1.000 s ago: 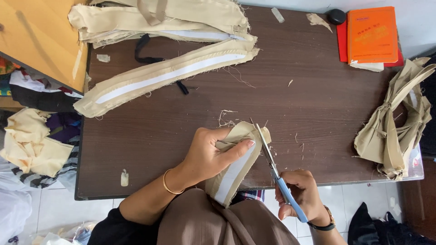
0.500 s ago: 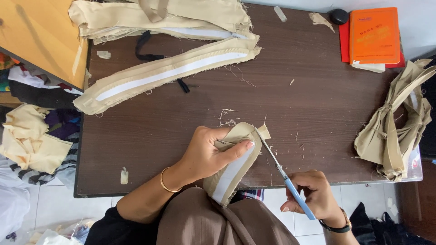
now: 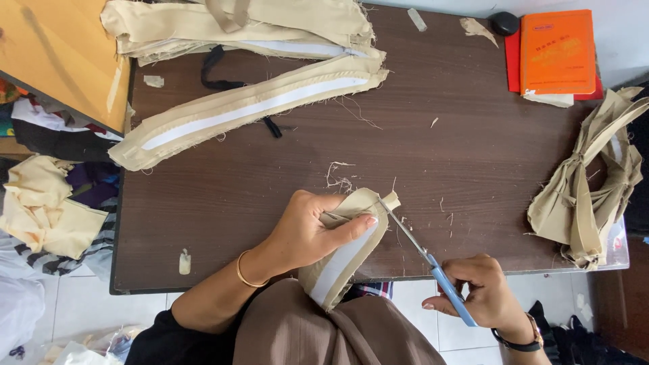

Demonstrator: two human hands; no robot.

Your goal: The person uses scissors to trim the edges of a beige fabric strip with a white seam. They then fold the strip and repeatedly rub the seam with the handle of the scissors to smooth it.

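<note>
**Trimming the end of a tan strip at the near edge**

Dark wood-grain surface (image 3: 473,155) fills my view, littered with thread ends, with pale floor tiles below its near edge. My left hand (image 3: 307,230) is closed around a folded tan fabric strip (image 3: 345,260) with a white band down its middle; thumb and fingers pinch it near its top end, which lies on the near part of the surface while the rest hangs down toward my lap. My right hand (image 3: 483,297) is wrapped around the blue handles of the scissors (image 3: 426,260), whose blades reach up and left, with the tips at the strip's upper corner.

As I judge it, doing this well means keeping the pinch close to the cut so the cloth stays taut, with my thumb tip held away from the blades. I would take short snips along the edge rather than one long bite, and leave the white band uncut.

Longer tan strips (image 3: 250,108) lie across the far side, a heap of tan pieces (image 3: 588,196) at the right, and an orange book (image 3: 558,51) in the far corner.
</note>
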